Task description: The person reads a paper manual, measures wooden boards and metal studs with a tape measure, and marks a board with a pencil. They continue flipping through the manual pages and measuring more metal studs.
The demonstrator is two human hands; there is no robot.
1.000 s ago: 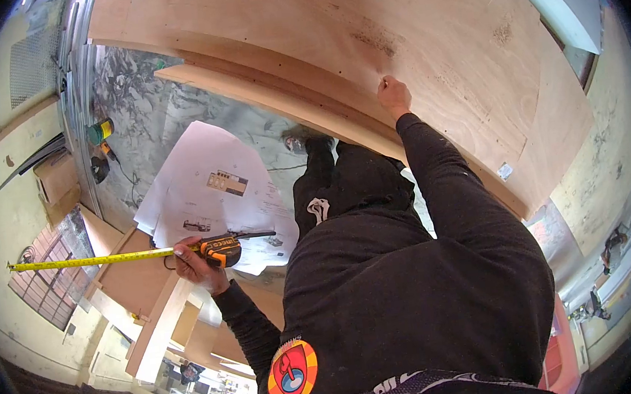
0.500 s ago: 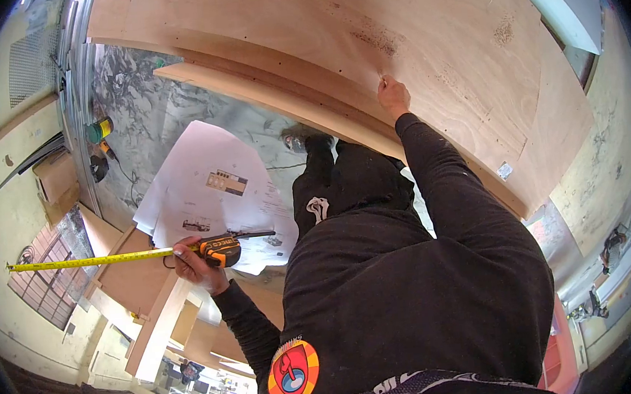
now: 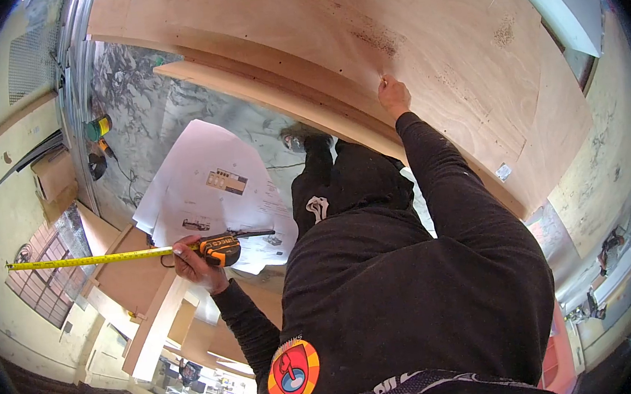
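My left hand (image 3: pixel 197 267) is closed around a black and orange tape measure (image 3: pixel 220 251). Its yellow blade (image 3: pixel 96 258) stretches out to the left. A thin dark bar (image 3: pixel 259 233) juts from the right side of the case. White sheets with printed drawings (image 3: pixel 203 158) lie just beyond that hand. On a large brown plywood panel (image 3: pixel 438 58) rests my right hand (image 3: pixel 394 95), fingers pinched together. A small pale tip shows at those fingers, too small to name. Sawdust (image 3: pixel 380 40) and small dark holes mark the panel around it.
A long wooden strip (image 3: pixel 246 94) runs along the panel's near edge, by my legs. On the floor to the left are a green and yellow round item (image 3: pixel 98 128) and a corded tool (image 3: pixel 106 149). Wooden cabinet parts (image 3: pixel 146 317) stand at lower left.
Almost nothing differs. The view has shifted very slightly, while both hands, the tape measure and the panel keep their places.
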